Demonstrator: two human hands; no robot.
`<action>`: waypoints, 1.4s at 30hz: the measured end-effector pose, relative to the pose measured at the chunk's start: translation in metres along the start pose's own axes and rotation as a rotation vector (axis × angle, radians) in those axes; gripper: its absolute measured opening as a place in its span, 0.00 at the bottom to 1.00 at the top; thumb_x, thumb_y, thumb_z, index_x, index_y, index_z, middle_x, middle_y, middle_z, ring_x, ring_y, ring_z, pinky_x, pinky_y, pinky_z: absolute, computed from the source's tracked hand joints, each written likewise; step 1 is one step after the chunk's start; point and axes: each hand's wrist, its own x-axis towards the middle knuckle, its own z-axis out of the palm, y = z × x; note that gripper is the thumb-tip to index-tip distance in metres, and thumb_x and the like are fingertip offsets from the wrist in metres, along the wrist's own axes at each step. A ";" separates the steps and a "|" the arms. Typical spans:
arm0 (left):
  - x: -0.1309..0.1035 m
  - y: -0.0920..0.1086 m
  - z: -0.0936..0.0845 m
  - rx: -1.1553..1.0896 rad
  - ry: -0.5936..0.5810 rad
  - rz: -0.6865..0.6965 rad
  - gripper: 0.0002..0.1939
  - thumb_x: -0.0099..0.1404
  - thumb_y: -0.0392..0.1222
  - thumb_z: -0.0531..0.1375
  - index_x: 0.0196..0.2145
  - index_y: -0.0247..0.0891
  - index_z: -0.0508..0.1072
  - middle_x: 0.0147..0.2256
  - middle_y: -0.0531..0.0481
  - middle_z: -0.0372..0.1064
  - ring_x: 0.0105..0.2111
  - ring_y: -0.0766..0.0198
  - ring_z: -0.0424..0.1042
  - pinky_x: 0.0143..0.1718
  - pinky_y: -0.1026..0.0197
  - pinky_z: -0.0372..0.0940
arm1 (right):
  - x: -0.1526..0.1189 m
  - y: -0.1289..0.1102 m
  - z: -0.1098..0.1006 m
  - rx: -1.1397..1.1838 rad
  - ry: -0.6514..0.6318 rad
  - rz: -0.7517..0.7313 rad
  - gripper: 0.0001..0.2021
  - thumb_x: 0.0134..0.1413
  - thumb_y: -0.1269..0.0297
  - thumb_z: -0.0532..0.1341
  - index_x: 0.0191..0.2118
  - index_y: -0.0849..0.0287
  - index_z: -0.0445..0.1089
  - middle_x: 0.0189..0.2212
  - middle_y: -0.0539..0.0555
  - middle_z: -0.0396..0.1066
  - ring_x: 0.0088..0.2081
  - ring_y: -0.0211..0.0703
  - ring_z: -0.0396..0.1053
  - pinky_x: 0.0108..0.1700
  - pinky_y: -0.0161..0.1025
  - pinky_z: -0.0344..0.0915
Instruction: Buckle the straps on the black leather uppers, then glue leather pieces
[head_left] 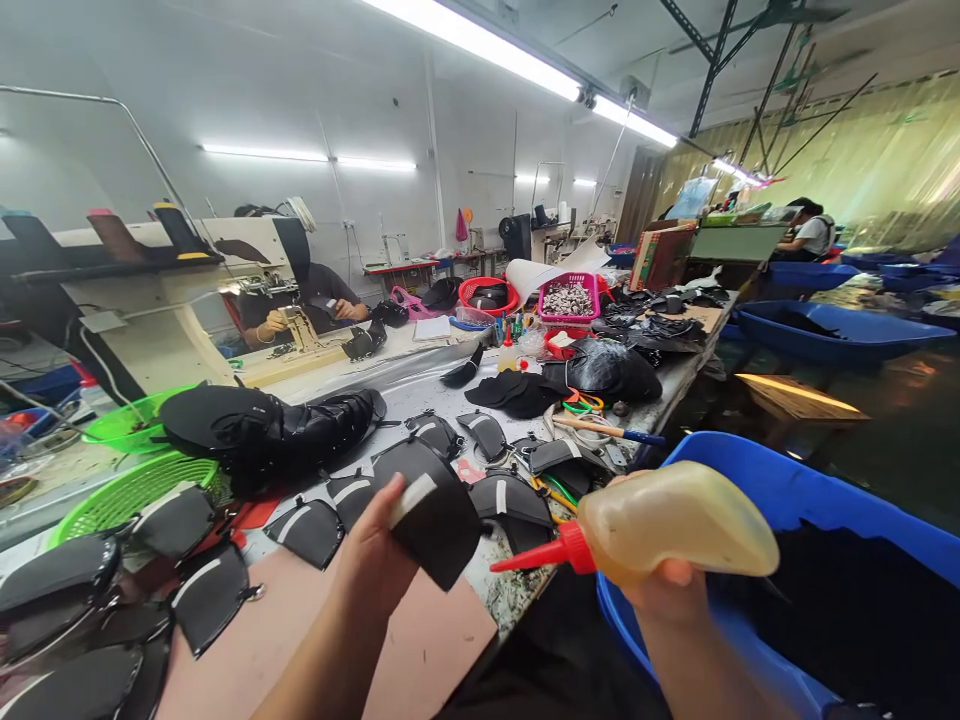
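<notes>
My left hand (379,560) grips a curved black piece (442,525) with a small pale strip on it, thumb on top near the strip. My right hand (667,590) is wrapped round a translucent glue bottle (675,518) with yellowish liquid inside. The bottle lies sideways, and its red nozzle (536,553) points left, a short way from the black piece and not touching it. Under my left hand is a pink sheet (435,640) on the table. Several black pieces with pale strips (307,530) lie around it.
Blue tub (705,450) at the right, with black material inside. Green baskets (82,510) and a stack of black pieces (277,430) at the left. Across the table, a person's hands (277,325) are at a sewing machine (187,320). A blue-handled tool (630,435) lies near the table edge.
</notes>
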 end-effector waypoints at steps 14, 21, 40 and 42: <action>-0.014 0.021 -0.015 0.622 -0.440 -0.235 0.23 0.36 0.27 0.58 0.33 0.40 0.79 0.26 0.50 0.74 0.25 0.63 0.70 0.25 0.68 0.63 | 0.014 0.034 -0.026 -0.022 -0.098 0.101 0.23 0.31 0.48 0.70 0.37 0.51 0.73 0.29 0.52 0.75 0.29 0.49 0.72 0.30 0.45 0.71; -0.012 0.021 -0.020 0.642 -0.468 -0.241 0.25 0.37 0.25 0.58 0.34 0.41 0.79 0.28 0.52 0.75 0.26 0.63 0.70 0.26 0.68 0.63 | 0.009 0.043 -0.038 -0.051 -0.090 0.182 0.26 0.28 0.50 0.71 0.38 0.55 0.71 0.29 0.55 0.75 0.30 0.50 0.72 0.32 0.47 0.72; -0.014 0.020 -0.015 0.548 -0.469 -0.194 0.23 0.39 0.26 0.61 0.35 0.40 0.78 0.28 0.48 0.74 0.26 0.62 0.71 0.25 0.67 0.64 | -0.001 0.047 -0.052 0.018 -0.132 0.279 0.22 0.33 0.51 0.70 0.37 0.55 0.72 0.31 0.55 0.74 0.32 0.49 0.72 0.35 0.48 0.72; -0.014 0.020 -0.015 0.536 -0.458 -0.182 0.22 0.39 0.27 0.62 0.36 0.37 0.78 0.27 0.46 0.74 0.25 0.61 0.71 0.24 0.67 0.64 | -0.001 0.043 -0.047 0.023 -0.110 0.273 0.21 0.32 0.51 0.70 0.35 0.55 0.72 0.29 0.54 0.74 0.31 0.48 0.72 0.34 0.47 0.72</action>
